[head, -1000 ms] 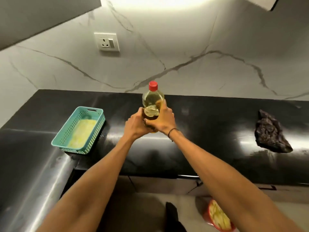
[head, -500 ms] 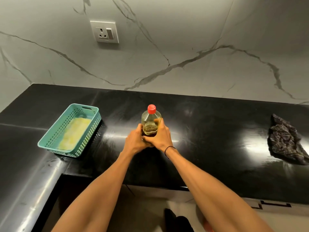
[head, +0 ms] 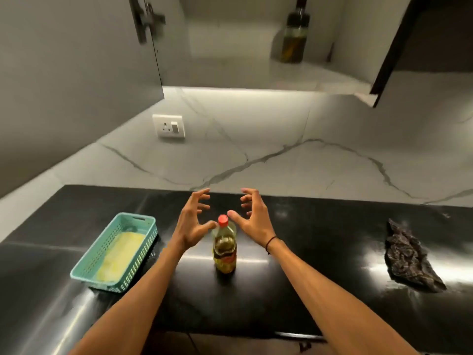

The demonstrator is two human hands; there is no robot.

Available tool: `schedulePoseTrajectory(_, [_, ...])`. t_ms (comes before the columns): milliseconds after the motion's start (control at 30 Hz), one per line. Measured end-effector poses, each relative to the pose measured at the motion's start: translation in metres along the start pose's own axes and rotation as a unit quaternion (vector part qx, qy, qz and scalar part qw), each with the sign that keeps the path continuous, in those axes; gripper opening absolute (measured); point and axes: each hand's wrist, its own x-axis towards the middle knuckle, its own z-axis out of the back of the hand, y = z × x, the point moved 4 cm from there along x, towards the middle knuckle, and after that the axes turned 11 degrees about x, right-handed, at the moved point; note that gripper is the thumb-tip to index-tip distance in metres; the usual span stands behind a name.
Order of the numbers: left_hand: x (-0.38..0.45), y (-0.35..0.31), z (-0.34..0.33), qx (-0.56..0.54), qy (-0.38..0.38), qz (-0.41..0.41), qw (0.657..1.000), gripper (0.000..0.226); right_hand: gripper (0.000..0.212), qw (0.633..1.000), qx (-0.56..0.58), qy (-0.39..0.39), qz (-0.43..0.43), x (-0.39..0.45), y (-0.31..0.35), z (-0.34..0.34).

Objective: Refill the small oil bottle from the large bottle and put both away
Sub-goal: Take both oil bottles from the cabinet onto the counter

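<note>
Black polished stone counter (head: 320, 265), cabinet open above. Left hand (head: 190, 228) and right hand (head: 252, 220) spread, empty, flanking the upright red-capped clear plastic oil bottle (head: 224, 248). Dark glass dispenser bottle (head: 294, 34) shelved above. Refilling apparently not begun.

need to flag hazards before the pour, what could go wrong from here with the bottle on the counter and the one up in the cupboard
The red-capped bottle stands free between the left hand and right hand; a knock could tip it on the glossy counter. The dark bottle sits high in the open cupboard, so the reach might be awkward.
</note>
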Motion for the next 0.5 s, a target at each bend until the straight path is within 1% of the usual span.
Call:
schedulePoseTrajectory(67, [0.023,-0.038,0.034,-0.005,-0.072,-0.046,0.996,0.065,0.056,0.997,0.009,-0.049,0.062,0.023,0.044,0.02])
schedulePoseTrajectory(133, [0.049,-0.079,0.054,0.008,-0.11,-0.087,0.99,0.048,0.039,0.988,0.012,-0.1,0.119,0.044,0.091,0.038])
schedulePoseTrajectory(233, [0.091,-0.139,0.074,0.031,-0.154,-0.145,0.977,0.038,0.025,0.963,0.005,-0.171,0.21,0.069,0.165,0.064])
schedulePoseTrajectory(333, [0.127,-0.189,0.099,0.031,-0.211,-0.202,0.956,0.031,0.012,0.925,0.025,-0.236,0.297,0.093,0.223,0.097])
schedulePoseTrajectory(400, [0.148,-0.218,0.113,0.021,-0.236,-0.241,0.941,0.027,0.009,0.917,0.051,-0.253,0.303,0.115,0.248,0.121])
schedulePoseTrajectory(500, [0.184,-0.251,0.123,0.03,-0.26,-0.268,0.927,0.022,0.018,0.938,0.042,-0.25,0.234,0.163,0.262,0.149])
